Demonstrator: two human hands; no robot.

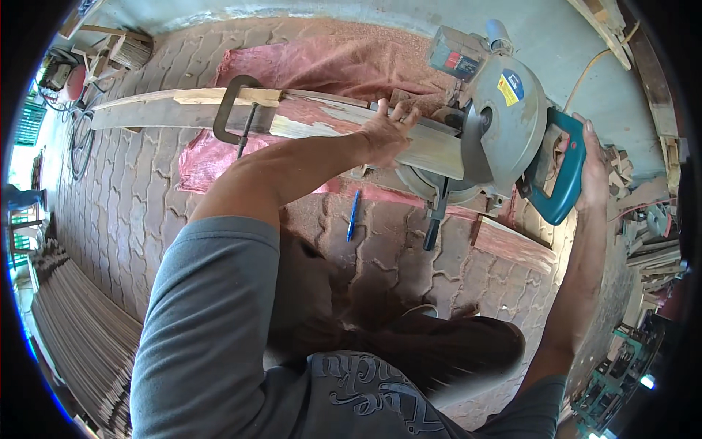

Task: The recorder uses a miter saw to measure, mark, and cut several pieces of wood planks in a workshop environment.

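Note:
My left hand presses down on a wooden board, its fingers hooked over the far edge. Flaking reddish paint covers part of the wood. The board's right end reaches the blade of a grey miter saw; whether the blade spins I cannot tell. Around the saw's teal D-shaped handle my right hand is closed, with some fingers hidden behind it. Left of my left hand, a C-clamp grips a long wooden fence.
Below the saw table juts a black-gripped locking handle. On the paving lie a blue pen and a painted offcut. Red sheeting with sawdust spreads behind the fence. Stacked slats stand at left; wood scraps lie at right.

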